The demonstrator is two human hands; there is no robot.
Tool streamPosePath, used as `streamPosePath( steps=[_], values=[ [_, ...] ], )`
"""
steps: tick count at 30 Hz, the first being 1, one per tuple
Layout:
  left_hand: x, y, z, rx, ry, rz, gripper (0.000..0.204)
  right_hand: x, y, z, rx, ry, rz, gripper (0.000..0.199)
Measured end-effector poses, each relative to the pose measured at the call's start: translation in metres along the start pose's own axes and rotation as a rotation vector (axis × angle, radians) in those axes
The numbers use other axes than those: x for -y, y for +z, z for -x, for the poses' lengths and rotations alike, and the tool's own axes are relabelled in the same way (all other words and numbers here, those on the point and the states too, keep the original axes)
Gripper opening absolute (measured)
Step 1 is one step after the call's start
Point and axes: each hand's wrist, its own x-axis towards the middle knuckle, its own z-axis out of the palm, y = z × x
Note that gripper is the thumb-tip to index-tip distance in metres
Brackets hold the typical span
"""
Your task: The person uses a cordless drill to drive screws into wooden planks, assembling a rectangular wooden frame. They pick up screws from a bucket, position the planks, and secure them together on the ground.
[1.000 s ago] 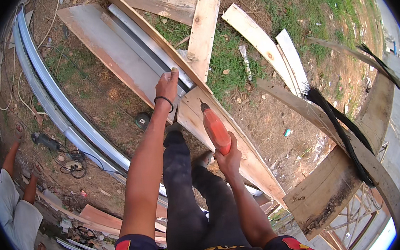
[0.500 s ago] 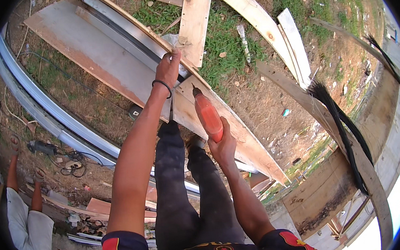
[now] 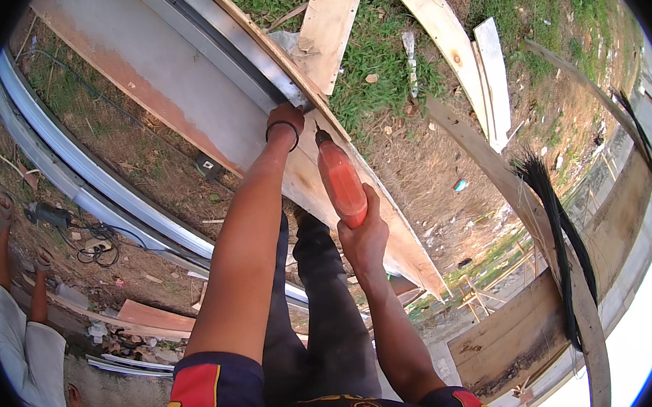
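My right hand (image 3: 364, 235) is wrapped round the rear of a red-orange power drill (image 3: 342, 181). The drill's dark chuck points away from me, beside the upright side board (image 3: 335, 118) of a long wooden trough. My left hand (image 3: 286, 122), with a black band at the wrist, is closed inside the trough, near the end of a dark grey metal channel (image 3: 210, 48). Its fingertips are hidden, so what they grip cannot be made out. Beneath both hands runs the trough's wide base board (image 3: 155, 79), greyish with a reddish-brown edge.
Long white metal profiles (image 3: 101, 171) curve along the left. A corded power tool (image 3: 47, 215) lies beyond them, near a seated person's legs (image 3: 22, 334). Loose planks (image 3: 442, 26) rest on grass ahead. Black wire bundles (image 3: 553, 224) hang over a timber at right.
My left hand has come off the side board's top edge and down inside the trough. The drill stays in my right hand, close to the board. My view has shifted slightly.
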Motion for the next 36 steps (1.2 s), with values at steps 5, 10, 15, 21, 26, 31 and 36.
streamPosePath(
  steps=[5,10,15,21,26,31,36],
  values=[
    [0.016,0.021,-0.021,0.000,0.066,-0.048,0.038,0.002,-0.004,-0.009,-0.018,-0.010,-0.013,0.068],
    [0.017,0.022,-0.011,-0.112,0.100,0.029,0.038,0.000,-0.006,-0.015,-0.016,-0.019,-0.014,0.068],
    [0.016,0.021,-0.010,-0.065,0.119,-0.062,0.041,0.001,0.001,-0.015,-0.044,-0.059,0.061,0.067],
    [0.025,0.026,-0.021,-0.055,0.162,-0.047,0.044,-0.005,0.000,-0.018,-0.033,-0.099,0.040,0.067],
    [0.014,0.029,-0.020,-0.124,0.021,0.117,0.046,-0.016,-0.006,-0.021,-0.039,-0.154,-0.030,0.066],
    [0.018,0.027,-0.024,-0.088,0.099,0.076,0.045,-0.020,-0.007,-0.020,-0.010,-0.152,-0.029,0.068],
    [0.028,0.022,-0.030,-0.028,0.226,0.018,0.043,-0.018,-0.004,-0.017,-0.003,-0.150,-0.016,0.068]
  ],
)
